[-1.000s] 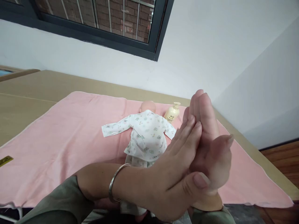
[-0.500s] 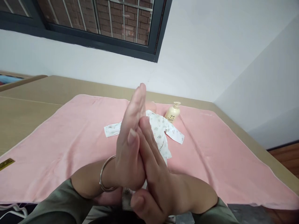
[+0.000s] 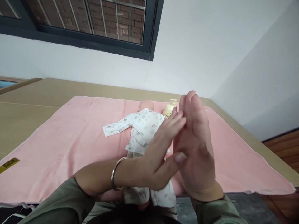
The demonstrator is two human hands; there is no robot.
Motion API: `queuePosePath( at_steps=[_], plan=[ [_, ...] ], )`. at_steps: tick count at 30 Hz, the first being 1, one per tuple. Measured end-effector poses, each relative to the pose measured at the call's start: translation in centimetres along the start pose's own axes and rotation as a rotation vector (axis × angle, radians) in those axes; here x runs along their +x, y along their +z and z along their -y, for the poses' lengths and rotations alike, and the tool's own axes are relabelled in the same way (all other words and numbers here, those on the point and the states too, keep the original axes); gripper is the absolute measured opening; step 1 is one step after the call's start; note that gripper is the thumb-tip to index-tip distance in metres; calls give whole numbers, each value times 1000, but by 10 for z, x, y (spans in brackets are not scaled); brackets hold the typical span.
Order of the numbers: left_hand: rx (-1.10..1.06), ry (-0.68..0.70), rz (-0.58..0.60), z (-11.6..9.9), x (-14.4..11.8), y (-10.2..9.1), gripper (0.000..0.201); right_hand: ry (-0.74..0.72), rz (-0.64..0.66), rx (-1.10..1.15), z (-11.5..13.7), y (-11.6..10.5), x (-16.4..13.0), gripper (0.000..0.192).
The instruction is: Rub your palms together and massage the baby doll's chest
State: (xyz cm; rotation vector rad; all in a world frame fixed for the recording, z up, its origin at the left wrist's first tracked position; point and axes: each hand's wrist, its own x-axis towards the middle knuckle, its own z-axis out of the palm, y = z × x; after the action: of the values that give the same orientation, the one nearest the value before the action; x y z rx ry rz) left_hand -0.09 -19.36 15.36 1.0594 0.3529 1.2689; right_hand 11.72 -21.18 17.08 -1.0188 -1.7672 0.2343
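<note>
Both hands are open and empty, left hand (image 3: 156, 161) pressed palm to palm against the right hand (image 3: 196, 149), right above the doll (image 3: 142, 130) on the pink towel (image 3: 58, 143). The lotion bottle (image 3: 168, 109) just behind could probably get elbowed over

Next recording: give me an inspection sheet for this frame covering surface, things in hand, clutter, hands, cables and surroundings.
Surface: tan table covered by a pink blanket.
Things in hand: nothing held; baby doll in a white printed outfit lies on the blanket beyond the hands, head towards the wall.
Clutter: cream pump bottle beside the doll's head; yellow tag at the blanket's left edge.
Hands: left hand and right hand pressed palm to palm above the doll, fingers straight; silver bangle on the left wrist.
Cables: nothing seen.
Surroundings: white wall, dark-framed window facing brick, wooden floor at right.
</note>
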Motion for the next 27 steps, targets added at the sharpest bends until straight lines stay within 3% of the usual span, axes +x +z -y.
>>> queuePosePath(
  at_steps=[3,6,10,14,16,18,22,24,27],
  plan=[
    [158,47,84,5,13,-10,48,85,-28,-109,0,-4,6,61],
    [251,87,-65,24,40,-35,44,71,-50,-156,-16,5,13,64],
    [537,180,-262,62,87,-85,35,92,-31,-198,-77,37,23,67],
    [676,104,-395,90,113,-124,29,212,202,-229,-141,72,28,58],
    [729,98,-419,100,114,-132,27,211,282,-256,-157,83,29,53],
    [757,111,-420,108,111,-136,26,119,372,-281,-165,88,29,51],
    [789,171,-396,118,101,-137,25,-33,556,-337,-172,82,28,46],
    [817,176,-393,120,98,-138,26,-23,602,-373,-176,76,27,48],
    [880,167,-362,120,99,-139,26,87,572,-441,-180,71,22,59]
  ],
)
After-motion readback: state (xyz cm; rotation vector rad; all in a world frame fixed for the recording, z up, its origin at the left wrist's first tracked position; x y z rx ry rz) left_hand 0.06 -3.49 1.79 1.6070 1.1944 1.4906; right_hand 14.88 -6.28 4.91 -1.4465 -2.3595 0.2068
